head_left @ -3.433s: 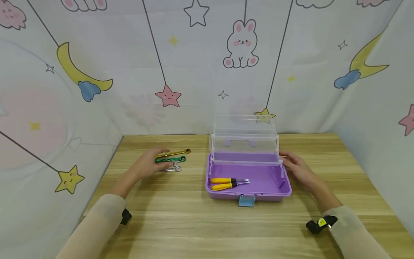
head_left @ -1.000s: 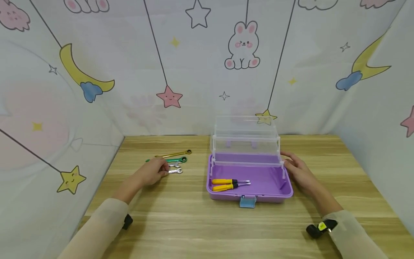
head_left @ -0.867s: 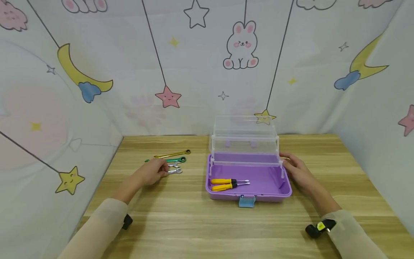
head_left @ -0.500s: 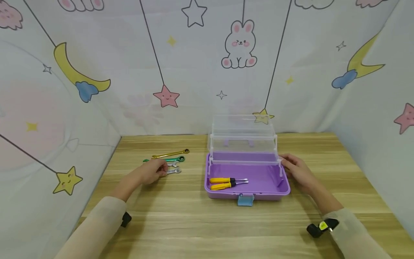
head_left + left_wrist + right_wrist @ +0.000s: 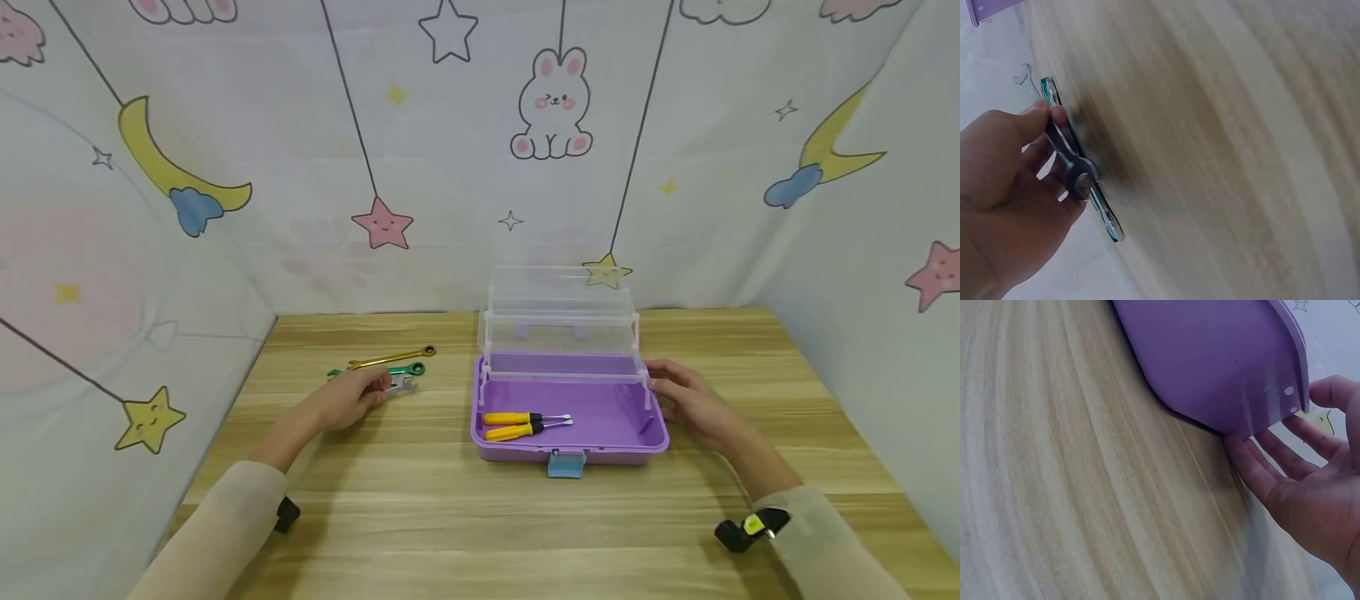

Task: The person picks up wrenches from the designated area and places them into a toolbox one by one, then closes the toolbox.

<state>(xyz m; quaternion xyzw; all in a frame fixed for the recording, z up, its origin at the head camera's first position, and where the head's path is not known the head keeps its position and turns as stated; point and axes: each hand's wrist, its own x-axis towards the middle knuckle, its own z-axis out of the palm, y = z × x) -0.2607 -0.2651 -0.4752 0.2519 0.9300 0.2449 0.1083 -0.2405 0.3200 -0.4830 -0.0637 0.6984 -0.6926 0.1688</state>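
My left hand [image 5: 352, 398] pinches a silver combination wrench [image 5: 1060, 140] between thumb and fingers; the left wrist view shows its ring end below the fingers and its open end beyond them. Just behind lies a green ratchet wrench [image 5: 411, 369], partly hidden by the hand. Past it is a gold ratchet wrench [image 5: 393, 357]. A second silver wrench seems to overlap the pinched one and cannot be told apart clearly. My right hand [image 5: 693, 404] touches the right end of the purple toolbox [image 5: 1210, 356] with lightly bent fingers, the thumb at its rim.
The toolbox stands open, its clear trays [image 5: 562, 333] raised at the back. Two yellow-handled screwdrivers [image 5: 513, 425] lie inside on the left. A blue latch [image 5: 566, 465] hangs at the front. Behind the wooden table [image 5: 450, 525] hangs a printed curtain [image 5: 450, 150].
My left hand drew back from over the wrenches toward the silver ones and now pinches one, which has shifted up toward the other. The right hand stays at the toolbox.
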